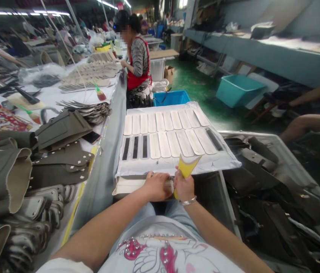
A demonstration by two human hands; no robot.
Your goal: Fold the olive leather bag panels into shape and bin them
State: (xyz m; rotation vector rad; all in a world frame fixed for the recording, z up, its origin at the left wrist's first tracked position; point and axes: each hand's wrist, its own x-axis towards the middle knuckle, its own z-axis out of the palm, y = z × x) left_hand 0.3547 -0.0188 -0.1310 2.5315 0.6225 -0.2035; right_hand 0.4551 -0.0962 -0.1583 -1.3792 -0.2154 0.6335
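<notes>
My right hand (pixel 184 187) is closed around a flat yellow scraper-like tool (pixel 187 166), its wide notched end pointing up and away from me. Close beside it, my left hand (pixel 157 186) lies with bent fingers over a bag piece (pixel 130 185) with a cream inside, at the near edge of a white-covered board (pixel 160 163). Two rows of pale rounded strips (pixel 164 146) lie on that board. A few places there show dark strips (pixel 135 148) instead, mostly at the near left. My left fingertips are partly hidden.
Grey-brown bag parts (pixel 60 131) and stacked pieces (pixel 35 235) cover the table on my left. A bin of dark bags (pixel 273 204) stands at my right. Beyond the board are a blue bin (pixel 171 98) and a seated co-worker in a red apron (pixel 138 64).
</notes>
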